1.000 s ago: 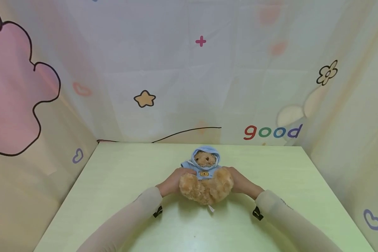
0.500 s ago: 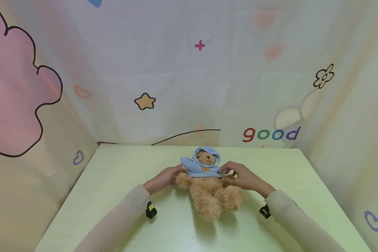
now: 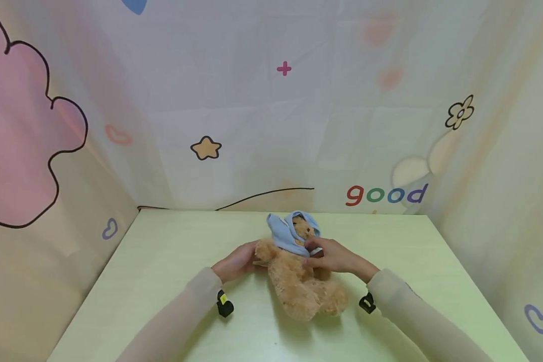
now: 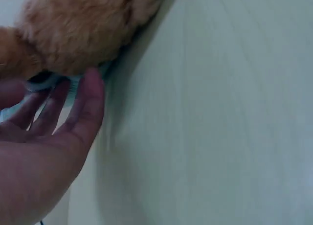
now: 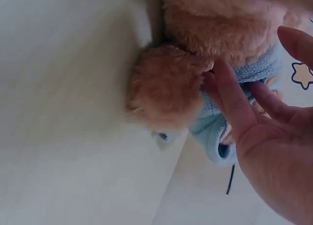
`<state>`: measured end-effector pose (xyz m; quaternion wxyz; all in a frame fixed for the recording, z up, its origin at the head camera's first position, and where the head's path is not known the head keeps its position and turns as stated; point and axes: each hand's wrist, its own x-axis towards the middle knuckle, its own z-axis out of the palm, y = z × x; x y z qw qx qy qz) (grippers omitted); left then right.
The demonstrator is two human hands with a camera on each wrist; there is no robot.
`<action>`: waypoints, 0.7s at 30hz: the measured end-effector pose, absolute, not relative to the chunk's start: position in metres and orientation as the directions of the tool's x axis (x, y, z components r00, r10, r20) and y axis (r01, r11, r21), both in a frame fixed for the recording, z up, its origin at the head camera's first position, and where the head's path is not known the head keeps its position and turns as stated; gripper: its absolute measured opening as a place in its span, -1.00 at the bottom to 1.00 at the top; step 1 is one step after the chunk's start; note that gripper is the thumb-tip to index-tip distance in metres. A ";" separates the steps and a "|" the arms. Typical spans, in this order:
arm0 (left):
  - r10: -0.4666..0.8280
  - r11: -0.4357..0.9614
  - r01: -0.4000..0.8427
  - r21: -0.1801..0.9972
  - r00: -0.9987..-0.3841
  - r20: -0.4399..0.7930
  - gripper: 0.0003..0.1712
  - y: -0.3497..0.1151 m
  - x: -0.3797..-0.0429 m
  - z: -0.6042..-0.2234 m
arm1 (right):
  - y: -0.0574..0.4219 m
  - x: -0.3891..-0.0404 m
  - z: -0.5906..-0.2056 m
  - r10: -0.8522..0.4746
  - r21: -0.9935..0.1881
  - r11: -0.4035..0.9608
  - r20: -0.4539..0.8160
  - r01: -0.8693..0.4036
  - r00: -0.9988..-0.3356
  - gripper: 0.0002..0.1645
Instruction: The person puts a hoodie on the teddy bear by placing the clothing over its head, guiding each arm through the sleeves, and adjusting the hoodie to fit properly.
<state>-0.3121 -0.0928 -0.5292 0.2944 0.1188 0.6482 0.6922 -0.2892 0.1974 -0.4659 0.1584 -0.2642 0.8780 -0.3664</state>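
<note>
A brown teddy bear (image 3: 294, 281) in a light blue hooded top lies on its back on the table, tilted and turned towards the right. My left hand (image 3: 240, 261) reaches behind its raised arm; in the left wrist view fairly straight fingers (image 4: 90, 95) touch the bear's back and top from below. My right hand (image 3: 339, 259) holds the bear at its other side, fingers at the hem of the blue hooded top (image 3: 286, 235). In the right wrist view its fingers (image 5: 230, 90) go in between the bear's arm and body. Some fingertips are hidden.
The pale green table (image 3: 176, 246) runs back to a printed curtain wall (image 3: 253, 110) with a star and the word "good". Curtains also stand along both sides. A black wrist mount (image 3: 224, 304) sits under the left sleeve, another under the right.
The bear was sitting with its feet forward and then lay stretched out. It has since rolled to the right, its near arm lifting. My right hand has moved inwards across its front.
</note>
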 end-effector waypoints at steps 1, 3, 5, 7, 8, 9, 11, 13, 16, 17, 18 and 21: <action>0.557 0.042 -0.222 0.974 -0.805 -0.207 -0.52 -0.094 -0.313 -0.529 | 0.196 -0.288 -0.467 -0.581 -0.751 0.574 -0.091 -0.327 -0.809 -0.42; 0.535 0.122 -0.118 0.985 -0.829 -0.165 -0.41 -0.097 -0.313 -0.528 | 0.194 -0.287 -0.471 -0.596 -0.791 0.531 -0.095 -0.303 -0.797 -0.38; 0.501 0.188 -0.022 0.982 -0.857 -0.116 -0.29 -0.099 -0.314 -0.528 | 0.191 -0.285 -0.474 -0.602 -0.820 0.498 -0.093 -0.282 -0.793 -0.33; 0.462 0.226 0.037 0.973 -0.884 -0.074 -0.27 -0.100 -0.314 -0.528 | 0.187 -0.285 -0.477 -0.610 -0.837 0.472 -0.081 -0.279 -0.788 -0.26; 0.451 0.233 0.050 0.971 -0.890 -0.062 -0.26 -0.100 -0.315 -0.528 | 0.185 -0.285 -0.478 -0.609 -0.844 0.462 -0.077 -0.274 -0.789 -0.23; 0.448 0.228 0.043 0.973 -0.892 -0.065 -0.24 -0.101 -0.315 -0.529 | 0.184 -0.285 -0.480 -0.604 -0.853 0.452 -0.076 -0.262 -0.794 -0.19; 0.479 0.160 -0.017 0.987 -0.873 -0.093 -0.23 -0.101 -0.316 -0.530 | 0.181 -0.286 -0.483 -0.601 -0.877 0.418 -0.072 -0.237 -0.796 -0.18; 0.526 0.080 -0.109 0.991 -0.840 -0.135 -0.22 -0.102 -0.317 -0.532 | 0.179 -0.286 -0.486 -0.598 -0.909 0.369 -0.075 -0.191 -0.798 -0.21; 0.581 -0.031 -0.251 0.967 -0.792 -0.187 -0.18 -0.100 -0.318 -0.531 | 0.177 -0.288 -0.490 -0.591 -0.944 0.303 -0.081 -0.128 -0.802 -0.28; 0.585 -0.050 -0.278 0.959 -0.787 -0.198 -0.16 -0.099 -0.318 -0.529 | 0.176 -0.288 -0.491 -0.587 -0.951 0.289 -0.087 -0.108 -0.805 -0.28; 0.587 -0.072 -0.305 0.950 -0.782 -0.207 -0.14 -0.098 -0.318 -0.528 | 0.175 -0.289 -0.492 -0.583 -0.956 0.279 -0.090 -0.095 -0.807 -0.26; 0.595 -0.126 -0.364 0.923 -0.772 -0.223 -0.15 -0.095 -0.317 -0.523 | 0.171 -0.289 -0.494 -0.565 -0.950 0.297 -0.097 -0.093 -0.819 -0.21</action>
